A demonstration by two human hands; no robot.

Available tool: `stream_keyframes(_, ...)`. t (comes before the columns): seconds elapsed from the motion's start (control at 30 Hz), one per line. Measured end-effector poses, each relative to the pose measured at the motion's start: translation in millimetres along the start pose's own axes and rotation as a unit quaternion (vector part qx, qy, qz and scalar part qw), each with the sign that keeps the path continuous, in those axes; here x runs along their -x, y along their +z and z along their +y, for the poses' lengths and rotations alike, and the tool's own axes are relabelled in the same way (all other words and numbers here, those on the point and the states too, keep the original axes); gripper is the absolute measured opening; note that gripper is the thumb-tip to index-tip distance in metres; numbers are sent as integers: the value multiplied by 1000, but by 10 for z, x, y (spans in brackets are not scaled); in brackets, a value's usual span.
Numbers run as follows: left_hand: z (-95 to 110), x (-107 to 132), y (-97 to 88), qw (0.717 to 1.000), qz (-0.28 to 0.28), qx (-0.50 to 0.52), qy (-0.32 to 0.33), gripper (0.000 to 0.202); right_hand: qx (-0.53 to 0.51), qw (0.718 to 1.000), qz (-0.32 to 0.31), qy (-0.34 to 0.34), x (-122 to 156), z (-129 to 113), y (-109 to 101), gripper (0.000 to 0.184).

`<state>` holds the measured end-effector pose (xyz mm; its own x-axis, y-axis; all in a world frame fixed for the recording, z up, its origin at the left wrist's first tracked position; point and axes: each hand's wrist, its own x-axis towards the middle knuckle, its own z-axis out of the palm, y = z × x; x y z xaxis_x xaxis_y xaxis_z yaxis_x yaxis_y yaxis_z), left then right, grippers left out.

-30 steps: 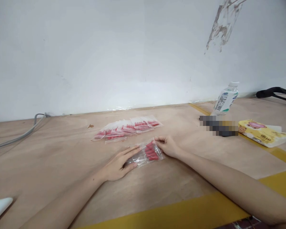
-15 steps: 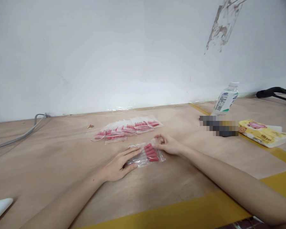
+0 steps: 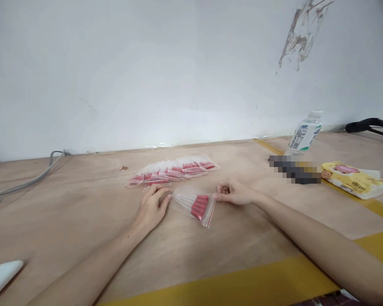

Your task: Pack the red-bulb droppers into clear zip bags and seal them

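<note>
A clear zip bag (image 3: 181, 203) holding several thin white sticks with red ends (image 3: 199, 206) lies at an angle in front of me. My right hand (image 3: 234, 192) pinches the upper corner of its zip edge between thumb and fingertips, the other fingers curled. My left hand (image 3: 152, 207) rests on the table just left of the bag, fingers bent and thumb apart from them. Its fingertips come close to the bag's left end; contact is hard to make out. Behind it lies an overlapping row of similar bags (image 3: 175, 171) with red contents, partly covered by my left fingers.
A bottle (image 3: 304, 134), a blurred dark object (image 3: 295, 170) and a yellow tissue pack (image 3: 354, 178) stand or lie at right. Grey cables (image 3: 28, 183) run along the left. A white object (image 3: 3, 276) sits at near left. Yellow tape (image 3: 210, 282) crosses the table (image 3: 166, 255).
My left hand has come off the bag, moving left and bending its fingers. The bag has turned, its zip edge now slanting, with my right hand pinching that edge's upper corner.
</note>
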<state>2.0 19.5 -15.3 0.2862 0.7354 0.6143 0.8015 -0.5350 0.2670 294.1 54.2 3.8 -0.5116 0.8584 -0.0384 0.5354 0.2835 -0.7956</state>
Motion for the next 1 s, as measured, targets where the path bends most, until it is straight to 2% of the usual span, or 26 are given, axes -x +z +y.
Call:
stream_keyframes(0.07, 81, 22, -24, 998, -42, 33, 19, 24, 56, 989, 104, -94, -20, 26, 20, 37)
stream_keyframes(0.1, 131, 36, -32, 996, -71, 48, 37, 26, 79, 980, 120, -140, -30, 31, 36, 41)
stream_keyframes(0.17, 210, 60, -29, 987, -128, 61, 75, 31, 109, 968, 83, -212, -43, 27, 74, 49)
stream_keyframes(0.23, 229, 61, 5, 980, -161, 53, 100, 34, 132, 960, 25, -244, -38, 17, 116, 49)
stream_keyframes(0.3, 180, 33, 64, 985, -145, 24, 93, 34, 160, 954, 7, -254, -15, 7, 162, 51)
stream_keyframes(0.43, 35, -50, 177, 998, -47, -37, 15, 27, 210, 932, 42, -292, 57, -25, 268, 62)
stream_keyframes(0.5, 29, -71, 185, 999, 1, -38, -8, 25, 221, 916, 68, -328, 81, -46, 327, 55)
stream_keyframes(0.57, 80, -74, 153, 1000, 25, -18, -7, 24, 242, 894, 110, -361, 86, -56, 386, 45)
stream_keyframes(0.63, 155, -69, 103, 999, -13, 20, 22, 25, 272, 872, 163, -372, 71, -48, 436, 36)
stream_keyframes(0.7, 208, -67, 59, 992, -92, 53, 65, 31, 284, 857, 209, -376, 46, -25, 471, 27)
stream_keyframes(0.8, 209, -84, 33, 978, -174, 59, 96, 38, 263, 848, 218, -406, 13, 5, 489, 22)
stream_keyframes(0.87, 184, -100, 32, 978, -176, 59, 91, 37, 253, 845, 206, -423, 3, 11, 487, 20)
stream_keyframes(1.0, 199, -92, 11, 986, -101, 92, 100, 33, 274, 835, 213, -427, 0, 13, 476, 18)
